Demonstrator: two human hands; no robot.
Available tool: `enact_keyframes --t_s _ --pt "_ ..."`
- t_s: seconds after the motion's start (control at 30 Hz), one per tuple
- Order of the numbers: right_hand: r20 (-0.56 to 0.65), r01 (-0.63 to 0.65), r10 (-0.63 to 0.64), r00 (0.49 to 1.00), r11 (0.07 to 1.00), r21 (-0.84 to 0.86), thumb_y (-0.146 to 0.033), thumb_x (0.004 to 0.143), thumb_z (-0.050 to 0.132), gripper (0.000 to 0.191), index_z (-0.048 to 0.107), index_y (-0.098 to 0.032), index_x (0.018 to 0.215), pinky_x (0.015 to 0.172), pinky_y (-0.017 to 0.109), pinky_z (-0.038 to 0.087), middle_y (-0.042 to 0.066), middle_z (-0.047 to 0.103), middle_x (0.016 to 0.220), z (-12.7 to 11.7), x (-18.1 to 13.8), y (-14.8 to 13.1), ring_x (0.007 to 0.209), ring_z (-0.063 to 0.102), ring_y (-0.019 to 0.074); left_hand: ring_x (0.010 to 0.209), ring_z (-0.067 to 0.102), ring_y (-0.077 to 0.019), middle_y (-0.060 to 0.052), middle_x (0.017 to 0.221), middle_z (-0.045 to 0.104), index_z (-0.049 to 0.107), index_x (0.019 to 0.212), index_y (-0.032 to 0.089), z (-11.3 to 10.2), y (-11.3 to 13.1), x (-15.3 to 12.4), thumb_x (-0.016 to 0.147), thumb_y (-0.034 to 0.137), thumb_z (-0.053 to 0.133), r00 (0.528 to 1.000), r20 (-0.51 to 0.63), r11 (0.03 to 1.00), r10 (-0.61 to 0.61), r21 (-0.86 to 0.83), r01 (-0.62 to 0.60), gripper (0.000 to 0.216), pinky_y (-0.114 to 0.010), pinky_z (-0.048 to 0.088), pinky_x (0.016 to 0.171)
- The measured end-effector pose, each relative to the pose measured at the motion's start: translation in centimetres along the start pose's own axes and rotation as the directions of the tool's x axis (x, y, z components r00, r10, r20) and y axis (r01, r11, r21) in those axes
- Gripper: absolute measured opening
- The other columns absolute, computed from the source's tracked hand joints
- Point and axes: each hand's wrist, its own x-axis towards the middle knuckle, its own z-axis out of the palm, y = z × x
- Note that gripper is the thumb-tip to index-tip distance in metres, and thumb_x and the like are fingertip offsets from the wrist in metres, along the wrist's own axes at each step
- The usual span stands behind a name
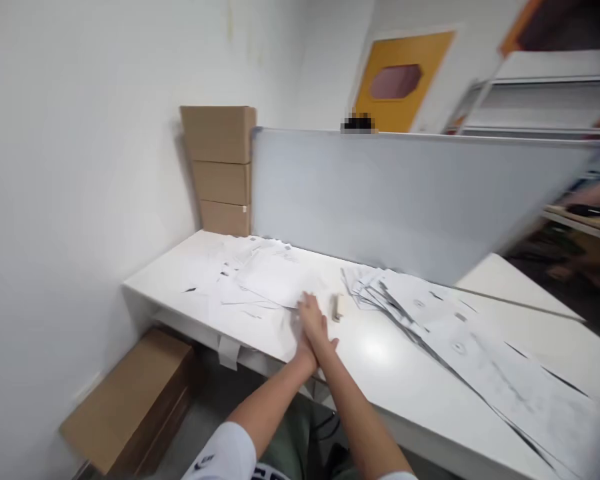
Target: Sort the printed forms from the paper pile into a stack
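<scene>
My two hands meet at the front middle of a white table point(380, 360), both smeared by motion. My right hand point(314, 321) lies on top with its fingers stretched forward, touching the edge of a loose pile of white papers point(260, 280). My left hand point(303, 350) is mostly hidden under the right one, so its fingers do not show. A small beige object point(338, 307) lies just right of the hands. Another fan of printed sheets point(455, 333) spreads along the table to the right.
A grey divider panel point(405, 193) stands along the table's back edge. Three cardboard boxes point(223, 167) are stacked in the left corner against the wall. A flat carton point(130, 400) lies on the floor at the left. A yellow door point(400, 80) and shelving point(545, 93) are behind.
</scene>
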Motion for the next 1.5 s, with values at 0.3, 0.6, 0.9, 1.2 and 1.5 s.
enact_keyframes --t_s 0.3,0.6,0.9,1.2,1.5 --pt "-0.159 -0.022 -0.196 0.968 0.562 -0.827 -0.034 0.09 0.044 0.036 0.064 -0.022 0.118 0.122 0.051 0.002 0.004 0.029 0.162 0.2 3.0 -5.8 0.153 0.011 0.0257 0.15 0.026 -0.0306 -0.015 0.159 0.035 0.037 0.152 0.014 -2.2 -0.4 1.5 0.097 0.028 0.041 0.984 -0.086 0.965 0.158 0.227 -0.135 0.057 -0.051 0.022 0.123" --pt "-0.37 -0.445 -0.272 0.888 -0.307 -0.841 -0.036 0.087 0.054 0.064 0.046 -0.01 0.145 0.121 0.055 0.008 0.018 0.028 0.161 -16.7 4.1 -23.3 0.152 0.015 0.0329 0.146 0.035 -0.0331 -0.021 0.154 0.041 0.047 0.144 0.002 -3.4 -0.2 2.9 0.097 0.034 0.038 0.977 -0.149 0.952 0.153 0.286 -0.105 0.058 -0.051 0.03 0.119" --pt "-0.341 -0.436 -0.306 0.889 -0.337 -0.835 -0.025 0.093 0.044 0.045 0.062 -0.015 0.133 0.115 0.038 0.033 0.011 0.053 0.146 -21.5 3.2 -24.7 0.139 0.045 0.0259 0.147 0.032 -0.0323 -0.018 0.156 0.038 0.046 0.146 0.005 -3.4 -0.8 3.4 0.096 0.036 0.038 0.985 -0.164 0.945 0.061 0.326 -0.004 0.059 -0.049 0.027 0.12" --pt "-0.437 -0.557 -0.381 0.815 -0.305 -0.773 -0.026 0.091 0.046 0.052 0.053 -0.007 0.139 0.113 0.042 0.032 0.016 0.049 0.149 -21.0 4.1 -25.0 0.139 0.042 0.0294 0.148 0.032 -0.03 -0.014 0.158 0.036 0.042 0.149 0.006 -7.9 -5.2 7.2 0.099 0.032 0.028 0.979 -0.174 0.866 -0.109 0.467 0.18 0.058 -0.051 0.02 0.121" --pt "-0.446 -0.574 -0.379 0.811 -0.368 -0.732 -0.036 0.097 0.044 0.055 0.049 -0.006 0.142 0.111 0.047 0.03 0.02 0.046 0.15 -20.9 4.1 -24.7 0.14 0.039 0.0314 0.148 0.031 -0.0305 -0.015 0.158 0.034 0.04 0.15 0.005 -7.5 -4.6 6.8 0.099 0.033 0.027 0.979 -0.169 0.85 -0.113 0.494 0.183 0.059 -0.054 0.018 0.121"
